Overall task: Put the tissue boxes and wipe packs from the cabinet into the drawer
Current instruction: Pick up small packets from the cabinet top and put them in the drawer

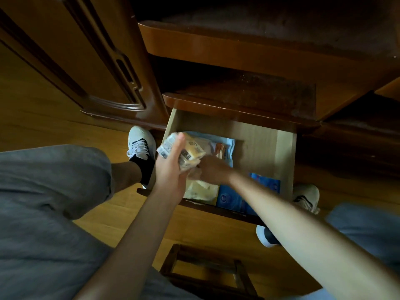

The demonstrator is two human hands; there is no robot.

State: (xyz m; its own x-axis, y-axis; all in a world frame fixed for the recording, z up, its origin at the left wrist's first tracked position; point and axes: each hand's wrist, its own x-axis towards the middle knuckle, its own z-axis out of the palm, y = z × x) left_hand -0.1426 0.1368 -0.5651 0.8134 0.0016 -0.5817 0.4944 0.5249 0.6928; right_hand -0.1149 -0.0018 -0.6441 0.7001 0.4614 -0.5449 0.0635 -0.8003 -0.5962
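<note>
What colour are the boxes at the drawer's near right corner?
Blue with a round emblem: the tissue boxes, seen in the head view.

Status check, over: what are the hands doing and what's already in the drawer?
Left hand and right hand both on a wipe pack over the open drawer. Packs and blue boxes already inside. Nothing blocking.

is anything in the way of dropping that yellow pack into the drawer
No lid or cover: the drawer is pulled open. Directly beneath the yellow pack in the left hand lie a light blue pack and another yellowish pack, so it would land on those. Bare floor shows to the right.
</note>
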